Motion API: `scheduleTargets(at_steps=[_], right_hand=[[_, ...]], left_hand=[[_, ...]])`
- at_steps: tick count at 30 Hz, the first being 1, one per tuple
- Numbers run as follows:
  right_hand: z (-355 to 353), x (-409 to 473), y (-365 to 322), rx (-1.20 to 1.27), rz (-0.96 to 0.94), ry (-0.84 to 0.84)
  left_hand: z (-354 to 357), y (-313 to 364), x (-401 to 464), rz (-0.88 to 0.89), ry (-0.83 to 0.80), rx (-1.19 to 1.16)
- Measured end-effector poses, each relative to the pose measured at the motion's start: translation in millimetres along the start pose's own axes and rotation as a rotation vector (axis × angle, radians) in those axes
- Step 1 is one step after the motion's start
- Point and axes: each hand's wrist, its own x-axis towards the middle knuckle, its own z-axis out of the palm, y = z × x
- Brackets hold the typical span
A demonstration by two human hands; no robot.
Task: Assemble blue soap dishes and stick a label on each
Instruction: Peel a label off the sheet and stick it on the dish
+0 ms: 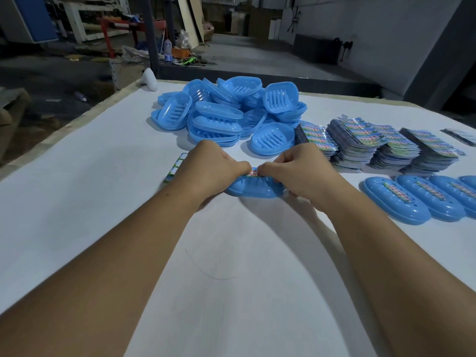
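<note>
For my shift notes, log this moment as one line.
step: labelling | hands: left hand and right hand press label onto soap dish | done: labelled dishes at right | supply: loose dish pile

The near half of the bench (pixel 77 228) lies bare, so both forearms reach in freely from the front edge. Toward the far edge a heap of loose soap dishes (pixel 226 114) blocks the middle. Along the right edge, stacks of labels (pixel 373 148) and a row of finished dishes (pixel 422 199) close that side. The left side stays open up to the far left corner.
</note>
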Motion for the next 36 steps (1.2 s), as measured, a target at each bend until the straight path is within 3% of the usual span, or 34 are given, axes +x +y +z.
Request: scheduleTargets(at_steps=[36], right_hand=[[2.8, 1.5, 0.0, -0.09, -0.003, 0.01]], left_hand=[[3.9, -1.1, 3.7, 0.003, 0.034, 0.123]])
